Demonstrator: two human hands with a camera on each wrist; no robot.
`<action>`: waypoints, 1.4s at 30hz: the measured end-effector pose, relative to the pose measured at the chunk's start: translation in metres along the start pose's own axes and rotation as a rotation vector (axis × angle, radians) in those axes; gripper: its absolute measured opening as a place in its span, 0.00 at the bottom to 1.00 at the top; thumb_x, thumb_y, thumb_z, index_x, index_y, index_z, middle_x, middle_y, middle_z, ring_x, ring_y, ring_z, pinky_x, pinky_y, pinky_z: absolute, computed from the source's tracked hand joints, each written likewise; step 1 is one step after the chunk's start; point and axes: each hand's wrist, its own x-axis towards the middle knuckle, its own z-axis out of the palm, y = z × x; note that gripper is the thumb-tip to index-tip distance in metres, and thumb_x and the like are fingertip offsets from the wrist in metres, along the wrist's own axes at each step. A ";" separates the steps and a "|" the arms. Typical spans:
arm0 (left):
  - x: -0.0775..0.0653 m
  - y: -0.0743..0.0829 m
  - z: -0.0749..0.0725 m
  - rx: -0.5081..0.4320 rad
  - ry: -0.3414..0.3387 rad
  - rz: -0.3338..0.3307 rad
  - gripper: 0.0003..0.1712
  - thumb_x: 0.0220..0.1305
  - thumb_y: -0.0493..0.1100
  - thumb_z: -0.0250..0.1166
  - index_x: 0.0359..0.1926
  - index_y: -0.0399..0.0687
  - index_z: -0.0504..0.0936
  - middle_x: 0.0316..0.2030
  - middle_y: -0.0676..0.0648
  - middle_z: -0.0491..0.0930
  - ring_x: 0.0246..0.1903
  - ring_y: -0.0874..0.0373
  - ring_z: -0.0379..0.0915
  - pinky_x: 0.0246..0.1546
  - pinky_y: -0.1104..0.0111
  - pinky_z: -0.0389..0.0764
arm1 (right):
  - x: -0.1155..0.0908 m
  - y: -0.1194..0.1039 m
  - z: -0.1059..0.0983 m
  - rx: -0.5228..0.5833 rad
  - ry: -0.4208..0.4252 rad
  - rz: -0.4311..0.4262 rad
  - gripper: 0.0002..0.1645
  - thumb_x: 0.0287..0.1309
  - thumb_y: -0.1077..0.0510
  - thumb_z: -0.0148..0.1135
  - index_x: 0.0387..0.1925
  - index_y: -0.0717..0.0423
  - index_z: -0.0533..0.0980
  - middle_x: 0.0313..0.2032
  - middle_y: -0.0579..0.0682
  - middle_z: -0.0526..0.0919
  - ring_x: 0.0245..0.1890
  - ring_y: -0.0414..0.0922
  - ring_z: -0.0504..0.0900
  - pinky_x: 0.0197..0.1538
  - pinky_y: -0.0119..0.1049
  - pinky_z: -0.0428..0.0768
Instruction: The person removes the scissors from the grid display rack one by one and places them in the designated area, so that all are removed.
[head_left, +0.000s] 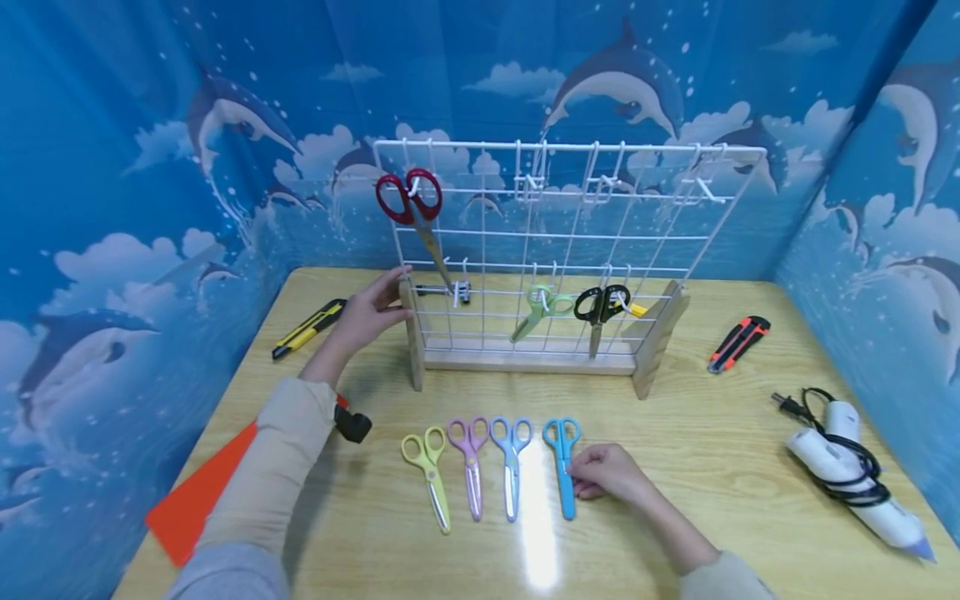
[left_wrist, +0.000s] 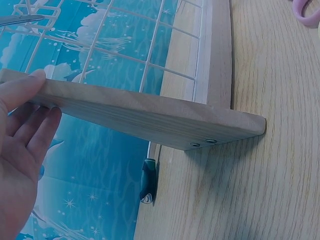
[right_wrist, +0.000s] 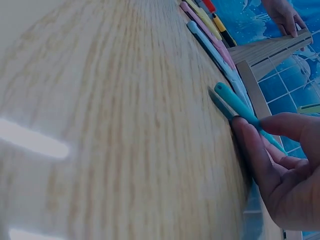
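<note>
My left hand (head_left: 365, 317) grips the left wooden post (left_wrist: 150, 112) of a white wire-grid rack, thumb on one face and fingers on the other. My right hand (head_left: 611, 473) pinches a pair of teal-blue scissors (head_left: 567, 492) between thumb and fingers, low over the table. To their left lie light-blue scissors (head_left: 512, 475), purple scissors (head_left: 472, 479) and yellow scissors (head_left: 435, 483) in a row, handles toward the rack. Red-handled scissors (head_left: 411, 200) hang from an upper-left hook; green scissors (head_left: 537, 312) and black-handled scissors (head_left: 597, 308) hang on lower hooks.
Several bare hooks (head_left: 531, 183) line the rack's upper right. A yellow-black utility knife (head_left: 309, 329), a red flat piece (head_left: 198, 500) and a black object (head_left: 352, 423) lie left. A red-black utility knife (head_left: 738, 343) and a white corded tool (head_left: 847, 471) lie right.
</note>
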 end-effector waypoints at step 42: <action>0.011 -0.026 -0.001 0.027 -0.001 0.014 0.37 0.49 0.40 0.61 0.57 0.75 0.58 0.57 0.46 0.62 0.55 0.54 0.60 0.50 0.65 0.70 | 0.030 -0.020 -0.038 -0.101 0.252 -0.257 0.14 0.50 0.62 0.55 0.35 0.72 0.71 0.24 0.54 0.77 0.21 0.42 0.76 0.26 0.35 0.80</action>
